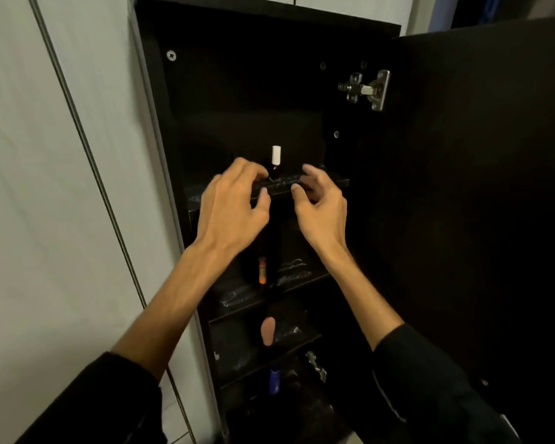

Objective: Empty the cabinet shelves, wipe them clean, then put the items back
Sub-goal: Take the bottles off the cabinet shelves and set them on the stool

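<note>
The tall dark cabinet stands with its door swung out to the right. At the front of the top shelf a flat dark box lies crosswise. My left hand grips its left end, fingers over the top and thumb below. My right hand pinches its right end, thumb in front. Just behind the box stands a small dark bottle with a white cap. The cabinet's inside is very dark, so much of it is hard to make out.
Lower shelves hold a dark bottle with an orange label, a pinkish object, a blue item and shiny plastic wrappers. Metal hinges sit on the right wall. A pale wall is at the left.
</note>
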